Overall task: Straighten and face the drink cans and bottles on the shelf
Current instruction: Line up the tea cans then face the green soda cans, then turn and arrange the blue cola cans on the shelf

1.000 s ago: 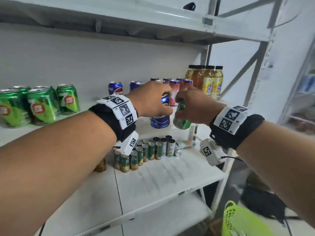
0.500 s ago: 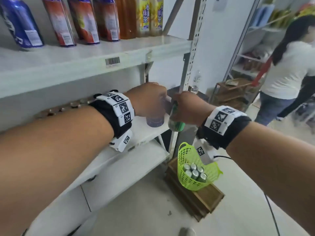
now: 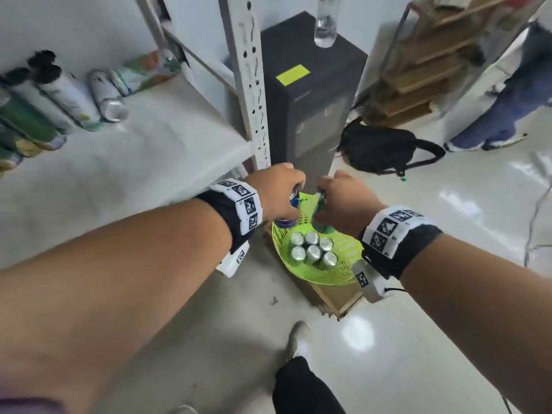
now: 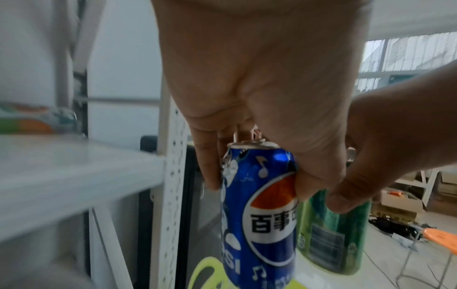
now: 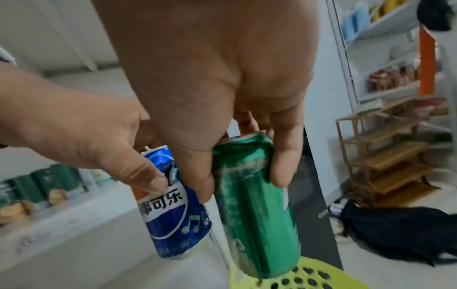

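Your left hand [image 3: 279,194] grips the blue can [image 4: 259,211] by its top; your right hand [image 3: 343,201] grips the green can [image 5: 254,205] the same way. Both cans hang roughly upright, side by side, directly over the green basket [image 3: 343,271]. The shelf [image 3: 134,162] lies up and to your left, nearer your left hand.
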`<state>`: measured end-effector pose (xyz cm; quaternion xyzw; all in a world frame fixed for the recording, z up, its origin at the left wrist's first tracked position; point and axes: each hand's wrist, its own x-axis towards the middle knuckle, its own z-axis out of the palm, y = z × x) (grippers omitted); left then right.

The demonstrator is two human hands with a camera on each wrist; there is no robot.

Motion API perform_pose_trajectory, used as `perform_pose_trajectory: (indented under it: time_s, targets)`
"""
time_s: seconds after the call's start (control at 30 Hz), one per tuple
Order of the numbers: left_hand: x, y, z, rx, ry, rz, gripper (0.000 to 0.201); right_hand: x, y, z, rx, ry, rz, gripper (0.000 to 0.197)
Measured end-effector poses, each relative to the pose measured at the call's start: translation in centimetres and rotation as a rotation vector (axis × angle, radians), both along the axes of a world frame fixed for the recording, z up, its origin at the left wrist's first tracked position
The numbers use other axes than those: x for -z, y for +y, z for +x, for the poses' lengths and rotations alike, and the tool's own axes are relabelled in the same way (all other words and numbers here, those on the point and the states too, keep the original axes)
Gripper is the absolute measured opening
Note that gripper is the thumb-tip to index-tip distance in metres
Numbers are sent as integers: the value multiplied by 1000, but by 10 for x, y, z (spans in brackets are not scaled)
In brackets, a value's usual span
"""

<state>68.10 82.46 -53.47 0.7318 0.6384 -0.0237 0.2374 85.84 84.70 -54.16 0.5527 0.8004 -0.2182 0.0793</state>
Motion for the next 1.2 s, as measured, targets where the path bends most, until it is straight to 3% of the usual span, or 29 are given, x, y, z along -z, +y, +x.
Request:
perform_pose_trajectory:
  time_s: [0.33,0.5,0.6,0.77,0.87,0.97,1.07,1.2]
  targets:
    - [193,98,40,29,38,-168,46,197,80,46,102,36,-148,39]
    - [271,125,54,222,147,-188,47,278,102,40,26,-32,-209,47]
    - [310,135,55,288,177,-223,51,320,111,35,-35,-68,-240,49]
    - [361,131,56,247,202,-303,49,366,114,27,-113,-165,-304,48]
    - [371,129,53,207,185,-320,44,371,116,24,-128,-194,-298,43]
    - [355,125,45,141,126,-282,37,354,114,19,-114,-166,-283,42]
    - [315,114,35,96,67,-248,28,316,105,11,-105,-119,-264,44]
    - [238,78,7,60,45,-177,30,236,79,-11,-125,-35,-212,43]
